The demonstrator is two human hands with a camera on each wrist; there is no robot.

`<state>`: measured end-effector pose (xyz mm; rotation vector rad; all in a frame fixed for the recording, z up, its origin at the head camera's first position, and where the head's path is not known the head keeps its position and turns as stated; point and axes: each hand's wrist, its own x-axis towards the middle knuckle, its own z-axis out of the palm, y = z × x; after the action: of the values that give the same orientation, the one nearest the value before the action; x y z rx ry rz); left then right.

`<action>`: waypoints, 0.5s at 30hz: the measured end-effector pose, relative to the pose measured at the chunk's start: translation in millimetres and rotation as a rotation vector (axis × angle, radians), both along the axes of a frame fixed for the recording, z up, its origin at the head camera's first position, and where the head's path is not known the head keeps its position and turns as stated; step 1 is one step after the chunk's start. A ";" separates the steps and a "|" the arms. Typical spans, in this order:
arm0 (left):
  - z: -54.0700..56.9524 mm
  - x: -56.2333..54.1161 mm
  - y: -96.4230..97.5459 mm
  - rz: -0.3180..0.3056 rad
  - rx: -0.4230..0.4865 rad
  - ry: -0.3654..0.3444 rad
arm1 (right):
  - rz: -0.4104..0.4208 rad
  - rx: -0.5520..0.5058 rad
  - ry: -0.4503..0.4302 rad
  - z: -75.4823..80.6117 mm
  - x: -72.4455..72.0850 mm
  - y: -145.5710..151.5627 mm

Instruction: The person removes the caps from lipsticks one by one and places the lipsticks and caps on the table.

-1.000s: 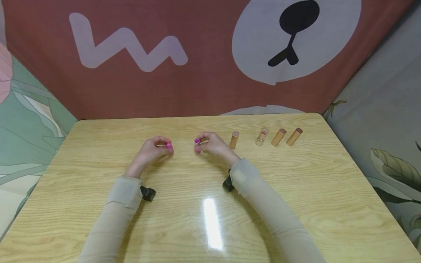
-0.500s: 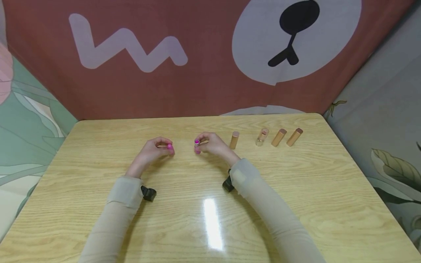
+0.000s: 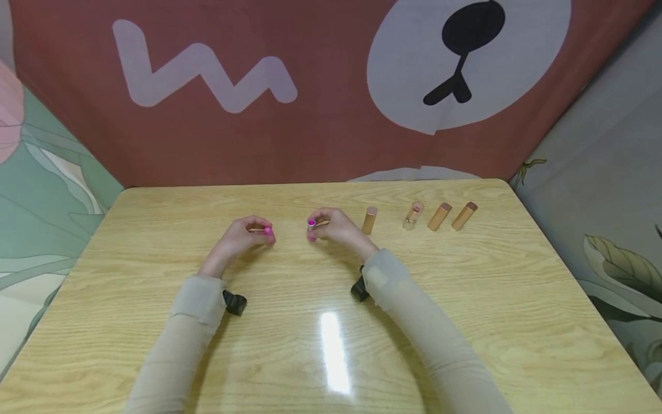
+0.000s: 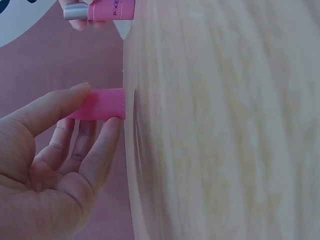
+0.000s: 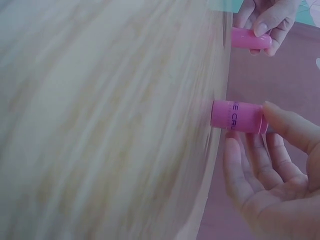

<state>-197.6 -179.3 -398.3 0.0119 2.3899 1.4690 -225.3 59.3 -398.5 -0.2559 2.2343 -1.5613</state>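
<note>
My left hand (image 3: pixel 240 236) pinches a pink lipstick cap (image 4: pixel 102 104) between thumb and fingers, upright at the tabletop. Across a short gap, my right hand (image 3: pixel 338 228) grips an uncapped lipstick (image 5: pixel 237 117) with a pink lettered base and a silver collar. Seen from the head, the top of that lipstick shows magenta. Its base end is right at the table surface in the right wrist view. Just right of my right hand stands a copper-coloured tube (image 3: pixel 369 221).
Farther right on the wooden table (image 3: pixel 289 345) stand a clear-ended tube (image 3: pixel 413 215) and two more copper tubes, one (image 3: pixel 439 217) beside the other (image 3: pixel 464 216). A red-brown printed backdrop (image 3: pixel 233 149) rises behind the back edge.
</note>
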 end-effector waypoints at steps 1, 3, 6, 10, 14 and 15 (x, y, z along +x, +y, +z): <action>-0.2 -0.1 0.0 -0.003 0.004 0.000 | -0.002 -0.001 -0.004 0.6 0.1 0.4; -0.7 -0.3 -0.2 -0.007 0.011 -0.001 | -0.002 0.003 0.001 2.1 0.4 1.6; -1.4 -0.5 -0.7 -0.010 0.016 -0.001 | -0.003 0.012 0.029 5.7 1.2 4.2; -1.8 -0.6 -0.7 -0.014 0.008 0.002 | -0.009 0.008 0.079 14.8 4.5 10.3; -1.6 0.3 -0.7 -0.019 0.000 0.000 | -0.021 -0.055 0.105 28.2 10.5 18.3; -1.6 0.7 -0.7 -0.021 -0.003 -0.001 | -0.023 -0.065 0.109 31.6 12.1 20.7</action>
<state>-196.9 -180.0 -399.9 0.0351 2.3838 1.4565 -213.2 80.0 -366.9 -0.3430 2.2781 -1.6714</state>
